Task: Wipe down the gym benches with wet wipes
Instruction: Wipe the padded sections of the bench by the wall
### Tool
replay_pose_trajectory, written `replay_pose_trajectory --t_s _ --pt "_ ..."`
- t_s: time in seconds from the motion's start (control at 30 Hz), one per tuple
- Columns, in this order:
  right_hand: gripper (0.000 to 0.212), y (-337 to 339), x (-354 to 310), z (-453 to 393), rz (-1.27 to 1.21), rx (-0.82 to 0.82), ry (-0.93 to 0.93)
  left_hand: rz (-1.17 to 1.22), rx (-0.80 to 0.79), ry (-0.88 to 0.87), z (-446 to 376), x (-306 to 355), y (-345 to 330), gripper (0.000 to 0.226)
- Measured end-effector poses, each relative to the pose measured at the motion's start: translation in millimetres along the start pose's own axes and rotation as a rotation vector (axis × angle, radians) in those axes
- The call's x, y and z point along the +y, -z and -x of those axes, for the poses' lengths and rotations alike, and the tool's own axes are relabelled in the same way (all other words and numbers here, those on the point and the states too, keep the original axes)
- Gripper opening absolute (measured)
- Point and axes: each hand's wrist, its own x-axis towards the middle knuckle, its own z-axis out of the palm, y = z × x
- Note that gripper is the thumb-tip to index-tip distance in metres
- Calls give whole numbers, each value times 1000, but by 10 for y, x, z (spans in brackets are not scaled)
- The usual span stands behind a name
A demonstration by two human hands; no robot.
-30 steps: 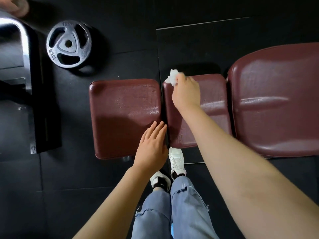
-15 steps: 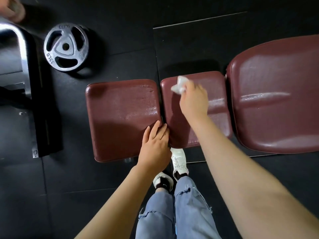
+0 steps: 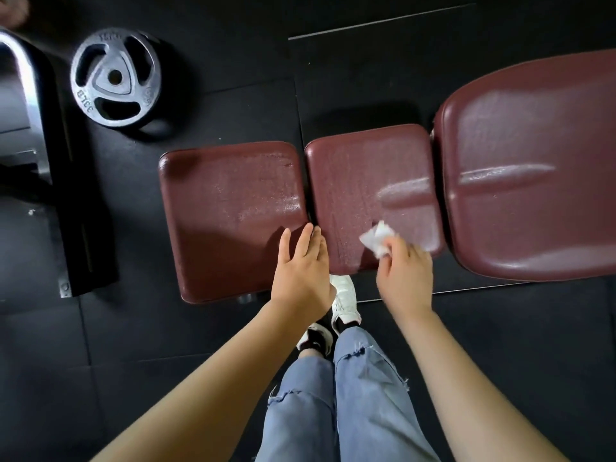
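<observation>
Three maroon pads make up the counter (image 3: 383, 181), set on black floor mats (image 3: 216, 55); sheen and streaks are seen on the middle pad (image 3: 366, 175). A weight plate (image 3: 115, 76) is laid flat at upper left. The left hand (image 3: 301, 271) is rested flat, fingers straight, on the left pad's near right corner. The wet wipe (image 3: 378, 240), white and crumpled, is pinched in the right hand (image 3: 405, 278) grip, protruding beyond the fingertips onto the middle pad's near edge.
</observation>
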Motion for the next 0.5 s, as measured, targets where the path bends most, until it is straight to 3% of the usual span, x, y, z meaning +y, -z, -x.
replay_pose_trajectory --t_s 0.13,0.27,0.4,0.5 --pt "26 -13 -348 -1199 90 153 -11 -35 -25 2 24 -33 -33 79" --pt "20 98 -581 -1959 65 109 -40 -35 -21 19 -7 -7 -51 82" --pt "25 -40 -225 -1092 44 128 -3 59 -46 73 42 30 -23 80" --pt "16 -47 119 -97 -3 77 -30 134 -28 108 66 74 17 78"
